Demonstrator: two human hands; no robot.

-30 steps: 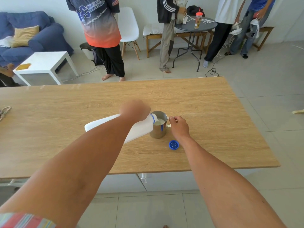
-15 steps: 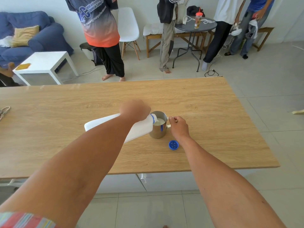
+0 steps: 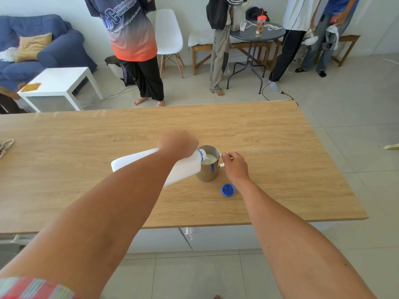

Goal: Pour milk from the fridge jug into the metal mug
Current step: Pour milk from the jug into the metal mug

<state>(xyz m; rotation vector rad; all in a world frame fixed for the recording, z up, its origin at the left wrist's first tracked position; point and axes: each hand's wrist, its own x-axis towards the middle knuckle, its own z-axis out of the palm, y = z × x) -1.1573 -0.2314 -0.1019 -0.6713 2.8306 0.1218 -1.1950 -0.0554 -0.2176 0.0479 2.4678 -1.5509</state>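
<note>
A white plastic milk jug (image 3: 183, 167) is tipped almost flat, its blue-ringed mouth resting over the rim of a shiny metal mug (image 3: 209, 169). The mug stands upright near the middle of a light wooden surface (image 3: 280, 147), toward its right half, and white milk (image 3: 209, 159) fills much of its inside. The left hand (image 3: 177, 143) is wrapped closed around the upper part of the jug near its neck, with the forearm crossing over the jug's body. The right hand (image 3: 235, 167) is just right of the mug, its fingers pinched closed on the mug's handle (image 3: 222, 160). A blue screw cap (image 3: 228, 189) lies open side up on the surface, just in front of the mug and beside the right wrist. At the far left edge of the surface lies a bit of rope (image 3: 6, 145). Beyond the surface, several people stand on a tiled floor (image 3: 356, 93) near a white chair (image 3: 168, 33), a round dark table (image 3: 257, 35), a white side table (image 3: 58, 83) and a blue sofa (image 3: 43, 50).
</note>
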